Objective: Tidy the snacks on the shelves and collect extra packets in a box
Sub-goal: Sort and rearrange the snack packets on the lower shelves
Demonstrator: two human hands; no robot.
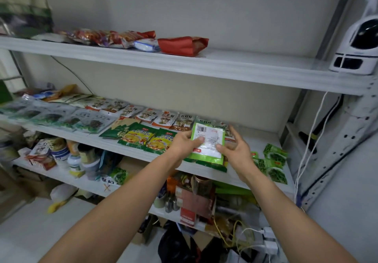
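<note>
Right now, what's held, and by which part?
A green packet: left hand grips its left edge, right hand pinches its right edge.

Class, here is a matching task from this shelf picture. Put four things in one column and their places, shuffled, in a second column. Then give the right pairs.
Things:
1. red packet
2. white camera
3. green packet
4. jars

Places:
A. held between the left hand and the right hand
B. lower shelf, left part
C. top shelf, near the middle
D. top shelf, right end

Pairs: 1-C, 2-D, 3-A, 4-B
</note>
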